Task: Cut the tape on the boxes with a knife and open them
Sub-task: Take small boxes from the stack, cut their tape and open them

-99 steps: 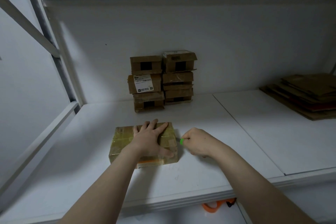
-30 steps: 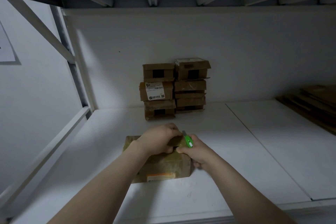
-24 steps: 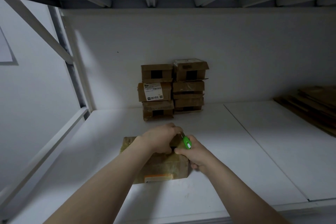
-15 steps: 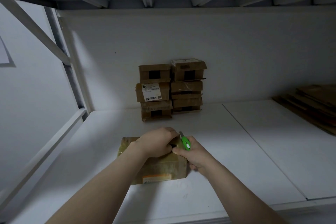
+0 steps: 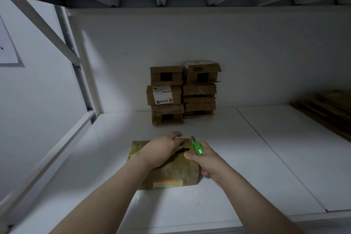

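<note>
The right hand (image 5: pixel 207 163) is wrapped round a green knife (image 5: pixel 197 148), its tip raised over the far right corner of the box (image 5: pixel 171 175), which lies near the front edge of the shelf (image 5: pixel 247 157). The left hand (image 5: pixel 163 150) curls its fingers over the box top, where a dark gap shows. The tape looks partly cut and the flaps are not yet lifted. The stacked boxes (image 5: pixel 182 93) at the back edge probably remain to be done.

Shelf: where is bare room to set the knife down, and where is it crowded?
Free: the right shelf panel between the taped box and the flattened cardboard; the strip between that box and the stacked boxes; the left part toward the frame rail. Crowded: over the taped box, where the left hand holds it and the right hand grips the knife.
</note>
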